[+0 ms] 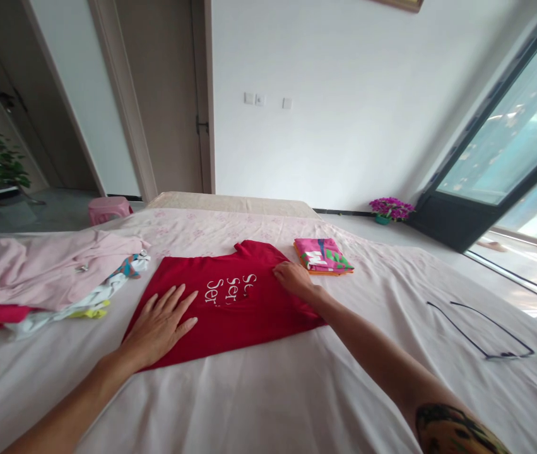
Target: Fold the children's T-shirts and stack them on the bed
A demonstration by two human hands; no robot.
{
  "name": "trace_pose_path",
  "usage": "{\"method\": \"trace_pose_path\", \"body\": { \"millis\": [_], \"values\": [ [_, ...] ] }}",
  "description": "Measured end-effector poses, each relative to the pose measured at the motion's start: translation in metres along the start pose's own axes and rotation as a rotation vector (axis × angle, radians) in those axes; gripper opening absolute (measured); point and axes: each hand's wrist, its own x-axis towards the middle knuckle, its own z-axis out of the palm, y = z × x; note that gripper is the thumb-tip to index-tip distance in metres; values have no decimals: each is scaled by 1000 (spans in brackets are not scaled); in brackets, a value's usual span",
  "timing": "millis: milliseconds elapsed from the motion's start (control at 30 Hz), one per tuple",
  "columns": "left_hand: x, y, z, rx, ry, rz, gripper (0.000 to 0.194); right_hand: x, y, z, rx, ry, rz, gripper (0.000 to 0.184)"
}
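A red T-shirt [253, 315] with white lettering lies spread on the bed, its neck end pointing away and to the right. My left hand [161, 325] rests flat on its lower left part, fingers spread. At the shirt's right side, near the shoulder, my right hand [294, 279] has its fingers curled and closed on the cloth; the fingertips are partly hidden. Just beyond that hand is a folded stack of clothes [324, 255], pink printed on top with orange beneath.
Pink and white clothes [55, 271] lie in a loose heap at the left. Eyeglasses [507, 355] rest on the pale bedsheet [391, 353] at the right. Past the bed are a pink stool [108, 208], a pot of purple flowers [391, 209] and a white wall.
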Motion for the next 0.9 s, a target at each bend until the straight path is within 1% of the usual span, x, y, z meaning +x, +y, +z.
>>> {"method": "trace_pose_path", "body": {
  "millis": [67,133,233,300,367,433,533,633,733,800,867,900],
  "values": [
    [0,1,1,8,12,2,60,25,0,-5,-9,13,89,34],
    [0,1,2,12,22,2,60,52,-2,-5,-18,27,134,33],
    [0,1,1,15,16,-8,59,87,-9,-2,-13,25,182,37],
    [0,1,0,14,8,-14,59,106,-14,-1,-4,15,224,42],
    [0,2,-1,13,3,-15,59,118,-18,0,6,-2,271,48],
    [1,2,-3,10,0,-14,59,126,-20,-2,17,-29,311,49],
    [2,3,-4,-2,-1,-14,59,127,-22,-6,41,-59,320,39],
    [1,2,-4,-24,2,-16,59,119,-25,-16,82,-21,227,30],
    [1,-1,-2,-61,13,-16,57,97,-29,-32,121,66,89,24],
    [2,-3,0,-97,28,-23,53,72,-30,-45,172,150,-73,18],
    [4,-6,2,-149,69,-53,51,38,-28,-54,268,242,-345,11],
    [5,-8,2,-176,111,-85,51,20,-26,-57,319,248,-465,12]
  ]
}}
